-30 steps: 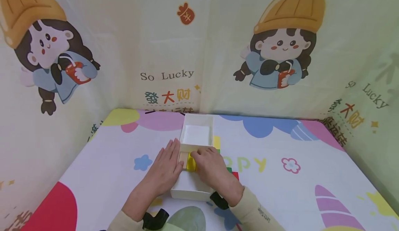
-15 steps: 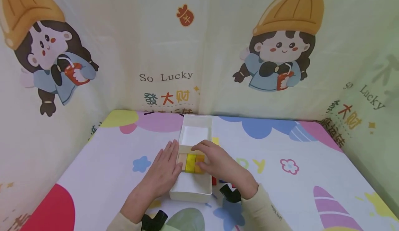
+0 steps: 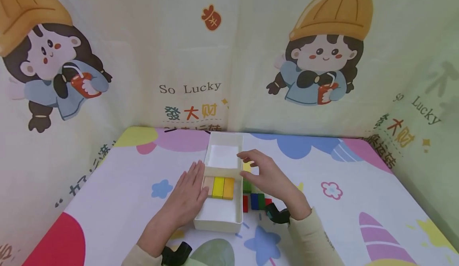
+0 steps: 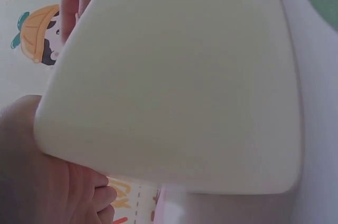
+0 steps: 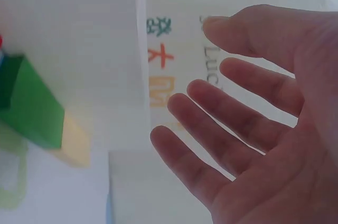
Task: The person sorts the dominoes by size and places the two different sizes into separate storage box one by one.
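A white box with a wall across its middle stands on the table. In its near compartment a plain wood block, a yellow block and an orange block lie side by side by that wall. My left hand rests along the box's left side with straight fingers, its thumb over the rim by the wood block. My right hand is over the box's right edge, fingers spread and loosely bent, holding nothing. The right wrist view shows that hand's palm bare.
Right of the box lie a pale yellow block, a green block, a red block, a blue block and other blocks, partly under my right hand. A printed cloth wall rises behind the table.
My right hand has let go of the orange block, leaving it beside the yellow one, and has moved up and right out of the compartment. The left hand has stayed in place.
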Demonstrator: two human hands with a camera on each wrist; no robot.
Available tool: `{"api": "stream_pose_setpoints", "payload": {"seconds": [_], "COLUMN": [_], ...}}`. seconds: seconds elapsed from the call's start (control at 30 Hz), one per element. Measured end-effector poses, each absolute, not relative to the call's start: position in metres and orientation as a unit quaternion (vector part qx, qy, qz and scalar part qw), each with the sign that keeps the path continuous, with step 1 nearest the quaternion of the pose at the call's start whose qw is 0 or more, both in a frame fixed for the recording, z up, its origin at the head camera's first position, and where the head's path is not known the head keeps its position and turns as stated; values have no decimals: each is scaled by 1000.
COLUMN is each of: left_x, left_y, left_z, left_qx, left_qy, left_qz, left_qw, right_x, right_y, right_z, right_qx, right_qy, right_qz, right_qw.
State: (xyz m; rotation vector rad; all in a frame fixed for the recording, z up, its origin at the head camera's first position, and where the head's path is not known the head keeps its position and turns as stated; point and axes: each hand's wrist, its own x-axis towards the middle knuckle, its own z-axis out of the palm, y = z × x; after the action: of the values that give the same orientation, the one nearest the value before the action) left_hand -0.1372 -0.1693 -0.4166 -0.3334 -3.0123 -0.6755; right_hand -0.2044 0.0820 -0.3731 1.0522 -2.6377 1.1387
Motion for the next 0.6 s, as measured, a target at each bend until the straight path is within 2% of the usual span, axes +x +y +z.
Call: {"api": "stream_pose_setpoints", "payload": {"seconds": [0.27,0.47,0.6], "left_x": [-138,-138,-138], "left_y": [-169,-169,-168], "left_z": [-416,-417,-417], "left_qx": [-103,-101,-105], "left_qy": [-970,-970,-969], "left_qz": [-218,-221,-221], "left_qw": [27,16,19], "right_x": [-218,-226,-233], "right_y": [98,101,101], "right_z": [-379,-392,-404], "right_qx": [295,283,251], "right_qy": [-869,-871,-882], "right_qz": [395,398,398], "right_qw": [43,50,33]}}
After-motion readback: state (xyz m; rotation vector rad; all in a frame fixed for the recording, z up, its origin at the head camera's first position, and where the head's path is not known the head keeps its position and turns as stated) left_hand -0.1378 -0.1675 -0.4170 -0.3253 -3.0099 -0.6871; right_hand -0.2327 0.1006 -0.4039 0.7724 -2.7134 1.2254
